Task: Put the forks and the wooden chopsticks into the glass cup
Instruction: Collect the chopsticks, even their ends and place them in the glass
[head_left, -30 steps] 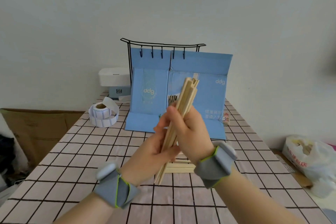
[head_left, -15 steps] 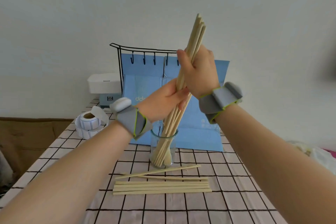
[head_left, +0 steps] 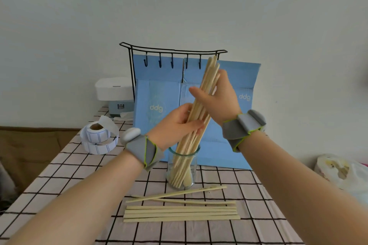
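A bundle of wooden chopsticks (head_left: 196, 119) stands tilted in the glass cup (head_left: 183, 167), lower ends inside the cup near its left base, upper ends leaning up and to the right in front of the blue cardboard panel (head_left: 157, 93). Left hand (head_left: 177, 125) is curled around the bundle from the left, just above the cup rim, fingers wrapped across the sticks. Right hand (head_left: 217, 96) sits higher on the same bundle, fingers closed behind the sticks and thumb stretched out to the left in front of them. Both wrists carry grey bands with green edging. A pale rounded piece, possibly a utensil end, shows inside the cup at the bottom right; cannot tell what it is. On the checked tablecloth (head_left: 79, 185) in front of the cup lie loose chopsticks (head_left: 181, 213): several stacked parallel, two more angled just behind them, none touching the cup. A black wire hook rack (head_left: 173, 49) stands behind the panel. A label roll (head_left: 98, 135) sits at left, a white device (head_left: 114, 91) behind it, a plastic bag (head_left: 338, 171) at right.
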The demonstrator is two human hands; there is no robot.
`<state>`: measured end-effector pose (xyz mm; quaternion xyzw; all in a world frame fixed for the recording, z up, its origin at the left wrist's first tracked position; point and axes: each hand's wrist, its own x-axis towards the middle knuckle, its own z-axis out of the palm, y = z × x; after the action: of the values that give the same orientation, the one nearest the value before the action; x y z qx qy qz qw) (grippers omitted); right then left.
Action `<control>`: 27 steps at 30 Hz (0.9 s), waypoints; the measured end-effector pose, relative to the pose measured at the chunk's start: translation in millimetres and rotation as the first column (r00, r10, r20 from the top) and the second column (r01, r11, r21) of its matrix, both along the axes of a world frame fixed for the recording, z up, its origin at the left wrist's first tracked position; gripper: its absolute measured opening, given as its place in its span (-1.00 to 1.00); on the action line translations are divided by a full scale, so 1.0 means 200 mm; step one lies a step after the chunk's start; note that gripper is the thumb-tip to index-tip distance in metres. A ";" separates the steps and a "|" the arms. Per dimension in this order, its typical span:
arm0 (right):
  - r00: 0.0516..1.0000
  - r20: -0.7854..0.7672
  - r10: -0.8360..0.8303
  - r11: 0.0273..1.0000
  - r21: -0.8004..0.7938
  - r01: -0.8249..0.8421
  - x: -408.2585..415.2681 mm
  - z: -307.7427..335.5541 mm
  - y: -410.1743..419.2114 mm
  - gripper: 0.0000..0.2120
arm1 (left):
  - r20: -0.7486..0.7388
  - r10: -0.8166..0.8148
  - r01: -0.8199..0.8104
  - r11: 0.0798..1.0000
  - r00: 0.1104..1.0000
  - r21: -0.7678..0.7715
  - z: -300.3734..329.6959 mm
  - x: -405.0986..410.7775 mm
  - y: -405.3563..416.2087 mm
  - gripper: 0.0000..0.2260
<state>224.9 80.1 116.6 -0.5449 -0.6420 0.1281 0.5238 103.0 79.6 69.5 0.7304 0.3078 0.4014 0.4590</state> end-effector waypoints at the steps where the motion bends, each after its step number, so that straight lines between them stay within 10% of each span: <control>1: 0.997 -0.075 0.034 0.999 -0.002 -0.034 0.01 -0.01 -0.01 -0.46 | 0.041 0.017 -0.017 1.000 0.999 -0.009 0.00 -0.01 0.00 -0.79; 4: 0.981 -0.156 0.113 0.994 0.023 -0.110 0.03 -0.04 -0.03 -0.27 | -0.012 0.108 -0.106 0.990 0.994 0.096 0.00 -0.02 0.00 -0.66; 10: 0.991 -0.112 0.078 0.991 0.119 -0.064 0.02 -0.06 -0.02 -0.52 | -0.164 0.407 -0.253 0.786 0.898 0.563 0.02 -0.04 -0.01 -0.70; 19: 0.955 0.285 0.084 0.996 -0.021 -0.082 0.03 -0.01 0.03 -0.64 | -0.330 0.339 -0.196 0.896 0.881 0.397 0.00 -0.01 0.04 -0.44; 27: 0.950 0.199 0.242 0.961 0.088 -0.263 -0.01 0.00 -0.05 -0.71 | -0.420 0.494 -0.208 0.800 0.761 0.563 0.01 0.02 -0.02 -0.49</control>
<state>222.9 70.7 117.3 -0.4372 -0.7589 0.1059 0.4708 107.6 76.0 71.7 0.8304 0.4509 0.3205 0.0667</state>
